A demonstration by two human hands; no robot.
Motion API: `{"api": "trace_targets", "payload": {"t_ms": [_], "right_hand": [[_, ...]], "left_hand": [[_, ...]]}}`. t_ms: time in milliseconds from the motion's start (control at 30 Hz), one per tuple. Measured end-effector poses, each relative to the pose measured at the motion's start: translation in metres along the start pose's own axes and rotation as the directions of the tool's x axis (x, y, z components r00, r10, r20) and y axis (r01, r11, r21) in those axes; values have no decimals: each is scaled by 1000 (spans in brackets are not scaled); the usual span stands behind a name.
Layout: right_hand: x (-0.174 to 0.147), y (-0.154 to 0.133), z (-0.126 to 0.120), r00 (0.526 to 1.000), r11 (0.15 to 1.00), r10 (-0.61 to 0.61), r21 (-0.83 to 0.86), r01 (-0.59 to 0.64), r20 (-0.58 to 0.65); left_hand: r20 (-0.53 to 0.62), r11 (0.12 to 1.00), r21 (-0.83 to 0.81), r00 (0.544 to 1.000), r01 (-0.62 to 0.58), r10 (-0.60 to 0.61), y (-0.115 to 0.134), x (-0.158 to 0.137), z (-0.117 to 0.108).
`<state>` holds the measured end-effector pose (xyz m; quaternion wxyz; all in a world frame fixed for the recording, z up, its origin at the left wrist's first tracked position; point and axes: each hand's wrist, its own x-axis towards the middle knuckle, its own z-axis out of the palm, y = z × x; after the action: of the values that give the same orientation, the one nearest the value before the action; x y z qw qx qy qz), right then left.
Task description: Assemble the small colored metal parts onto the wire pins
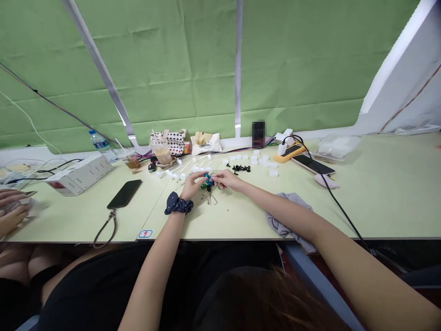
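At a pale table [248,216], a person's left hand [193,185] and right hand [226,179], both nearly closed, are pinching a small blue-and-green item [208,179] near some black pieces [243,168].

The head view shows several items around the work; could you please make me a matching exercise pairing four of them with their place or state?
1. Small blue pieces
2. Scrunchie
3. Grey cloth
4. Phone nearest the white boxes

A. Around the left wrist
B. Lying with a strap attached
C. At the fingertips of the left hand and right hand
D. Partly hidden by the right forearm

Pairs: 1-C, 2-A, 3-D, 4-B
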<state>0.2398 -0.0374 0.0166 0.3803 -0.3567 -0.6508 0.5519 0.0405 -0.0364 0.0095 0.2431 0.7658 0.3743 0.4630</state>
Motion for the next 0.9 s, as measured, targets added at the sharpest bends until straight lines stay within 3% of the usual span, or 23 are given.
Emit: {"api": "trace_targets", "payload": {"t_ms": [900], "right_hand": [[0,1,-1,999,999,14,43,-16,45]], "left_hand": [[60,980,164,993,-115,107,2,-3,-1]]}}
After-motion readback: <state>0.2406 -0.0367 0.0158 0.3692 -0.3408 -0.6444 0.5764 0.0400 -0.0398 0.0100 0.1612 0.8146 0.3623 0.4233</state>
